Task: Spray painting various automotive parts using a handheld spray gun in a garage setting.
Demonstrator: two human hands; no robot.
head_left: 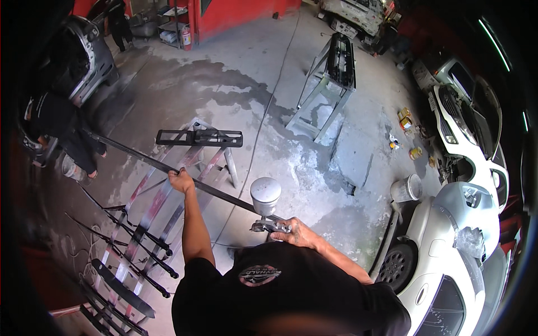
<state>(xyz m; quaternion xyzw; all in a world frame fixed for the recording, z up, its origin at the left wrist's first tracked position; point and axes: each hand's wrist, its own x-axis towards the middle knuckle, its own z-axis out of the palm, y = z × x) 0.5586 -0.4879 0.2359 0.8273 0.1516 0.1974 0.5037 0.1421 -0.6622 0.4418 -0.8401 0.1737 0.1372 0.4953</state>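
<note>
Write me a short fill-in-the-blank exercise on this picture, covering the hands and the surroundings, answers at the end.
1. The left hand grips a long dark strip, and the right hand holds a ____ with a silver cup on top.
2. The fire extinguisher in the background is coloured ____.
3. The nearest white car stands on the person's ____ side.

Missing words: spray gun; red; right.

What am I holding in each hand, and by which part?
Your left hand grips a long black strip partway along its length. Your right hand holds a spray gun at its handle end, beside the cup.
</note>
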